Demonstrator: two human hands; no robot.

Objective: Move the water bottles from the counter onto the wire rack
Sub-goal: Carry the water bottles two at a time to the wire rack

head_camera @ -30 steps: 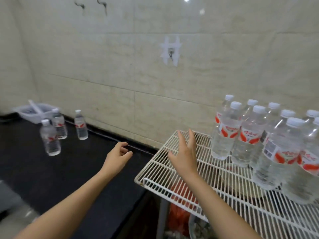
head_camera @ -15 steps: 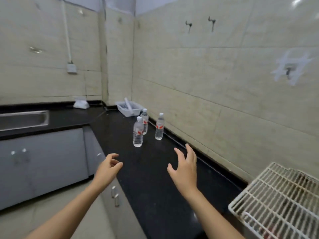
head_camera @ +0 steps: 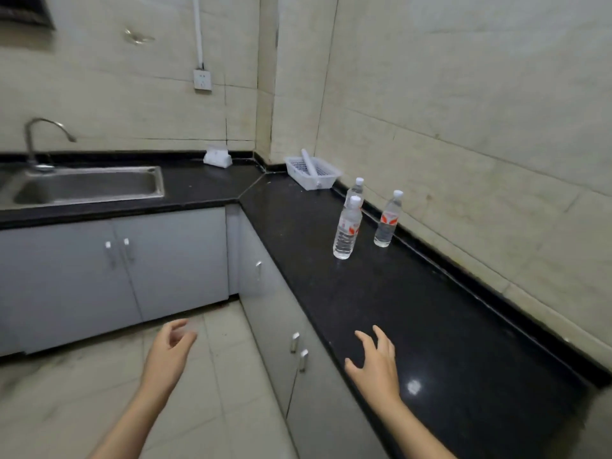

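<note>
Closest to the camera you've got both hands and neither is holding anything. The left hand (head_camera: 170,351) hangs out over the floor tiles with the fingers loosely curled but not closed on anything. The right hand (head_camera: 376,364) is over the near end of the black counter (head_camera: 447,342), fingers spread apart, palm down.

Big change from a second ago: the view has swung hard to the left. Back then the wire rack was right under the right hand with a whole cluster of bottles on it; half a second ago only its corner was still showing, and now it's out of frame completely. So my read is the person is done with the last drop-off and is heading back for more.

Further along the counter, well away from both hands, three water bottles are left, all upright: the nearest bottle (head_camera: 347,228), another bottle (head_camera: 387,218) beside it closer to the wall, and a third bottle (head_camera: 357,190) partly hidden behind the first.

Past those there's a white basket (head_camera: 326,178) in the corner, and the sink (head_camera: 82,187) way off left. Three to go, I'd guess.
</note>
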